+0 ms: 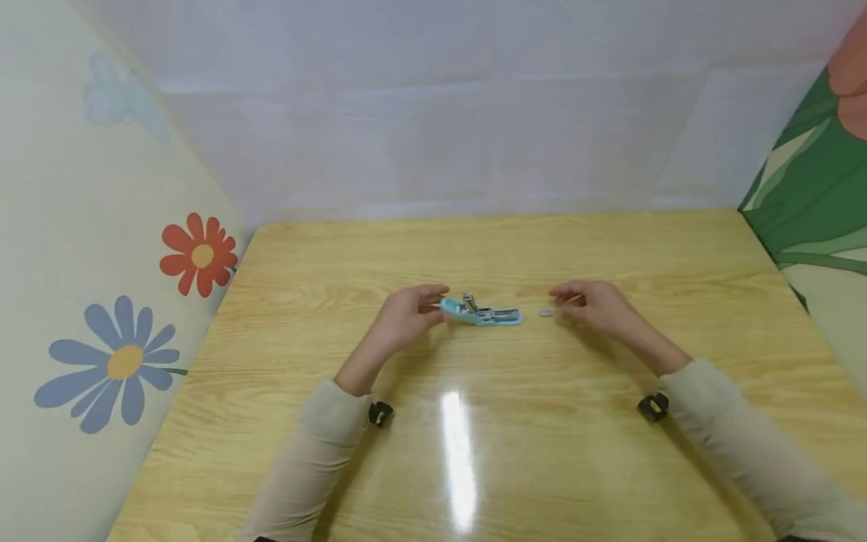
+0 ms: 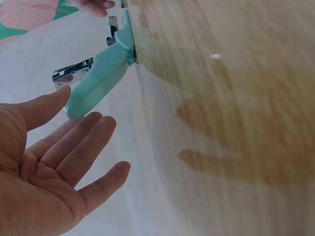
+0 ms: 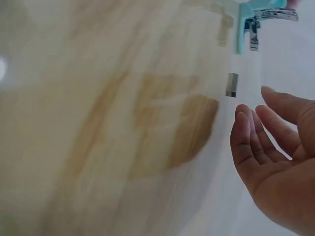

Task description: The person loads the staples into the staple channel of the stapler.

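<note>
The small silver rectangular strip, long axis left-right, lies just left of the nearer right hand, whose parted fingers hold nothing.

You have a glossy table before you, its top yellow-brown with wood grain. A long white glare lies on its near half. A white backdrop with faint creases rises along the far edge. On your left, a cream wall bears a red flower near the far corner and, closer to you, a larger blue flower, both with yellow centres. Above them you see a pale blue shape, too blurred to tell. The wall on your right shows broad green leaves below pink petals.
</note>
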`<state>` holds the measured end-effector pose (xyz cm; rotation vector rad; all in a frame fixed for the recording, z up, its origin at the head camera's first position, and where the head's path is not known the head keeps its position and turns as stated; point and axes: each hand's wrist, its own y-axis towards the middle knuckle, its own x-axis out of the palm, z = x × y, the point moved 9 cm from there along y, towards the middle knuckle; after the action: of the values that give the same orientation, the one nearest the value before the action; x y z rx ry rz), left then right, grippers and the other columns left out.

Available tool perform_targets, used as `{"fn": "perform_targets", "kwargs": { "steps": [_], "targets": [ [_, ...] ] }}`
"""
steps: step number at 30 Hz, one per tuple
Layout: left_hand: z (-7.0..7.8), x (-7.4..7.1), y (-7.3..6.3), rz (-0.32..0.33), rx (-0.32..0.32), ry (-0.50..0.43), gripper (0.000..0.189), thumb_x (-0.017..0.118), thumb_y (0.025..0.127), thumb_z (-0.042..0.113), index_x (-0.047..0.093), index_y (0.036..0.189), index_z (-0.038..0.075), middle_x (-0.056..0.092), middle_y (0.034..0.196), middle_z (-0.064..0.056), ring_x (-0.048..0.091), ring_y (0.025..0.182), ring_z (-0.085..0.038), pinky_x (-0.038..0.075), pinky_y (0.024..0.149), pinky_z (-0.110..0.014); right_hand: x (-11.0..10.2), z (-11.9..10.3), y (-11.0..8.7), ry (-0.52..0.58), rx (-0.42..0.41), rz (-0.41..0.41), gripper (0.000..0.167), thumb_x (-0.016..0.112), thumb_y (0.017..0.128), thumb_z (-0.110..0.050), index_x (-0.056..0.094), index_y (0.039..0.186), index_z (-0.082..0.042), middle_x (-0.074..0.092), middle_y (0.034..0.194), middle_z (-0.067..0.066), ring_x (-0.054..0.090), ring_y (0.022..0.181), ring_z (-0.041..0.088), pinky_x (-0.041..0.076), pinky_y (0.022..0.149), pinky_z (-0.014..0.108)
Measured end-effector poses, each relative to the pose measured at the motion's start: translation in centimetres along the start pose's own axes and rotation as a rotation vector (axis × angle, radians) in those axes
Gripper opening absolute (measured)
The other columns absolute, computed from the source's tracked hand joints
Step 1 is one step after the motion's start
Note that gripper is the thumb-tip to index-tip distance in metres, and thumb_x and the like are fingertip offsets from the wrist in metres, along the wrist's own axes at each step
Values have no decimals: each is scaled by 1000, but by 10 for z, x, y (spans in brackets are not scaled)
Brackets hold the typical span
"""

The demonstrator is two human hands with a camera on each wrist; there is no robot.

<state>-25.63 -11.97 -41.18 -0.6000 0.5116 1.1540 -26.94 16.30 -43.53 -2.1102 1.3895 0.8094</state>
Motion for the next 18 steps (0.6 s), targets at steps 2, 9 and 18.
{"fn": "perform_targets", "kwargs": {
  "steps": [2,9,18],
  "targets": [
    [0,0,1,12,-4,8,44,70,96,20,62,138,11,69,133,-10,68,120,-28,57,100,-42,3,2,2,-23,0,6,35,69,95,-9,67,128,1,73,118,21,71,103,36,60,89,46],
    [-4,3,5,17,-40,-20,37,72,95,19,67,131,12,73,123,-8,69,118,-26,59,95,-39,10,0,5,-84,-7,14,31,71,91,-8,71,121,1,75,109,17,71,100,32,58,92,49],
    [-2,3,7,19,-35,-43,37,72,95,19,67,132,12,73,124,-9,69,119,-27,58,98,-42,14,-6,8,-130,-46,31,18,73,90,-6,76,107,0,77,97,12,70,90,26,58,86,45]
  ]
}}
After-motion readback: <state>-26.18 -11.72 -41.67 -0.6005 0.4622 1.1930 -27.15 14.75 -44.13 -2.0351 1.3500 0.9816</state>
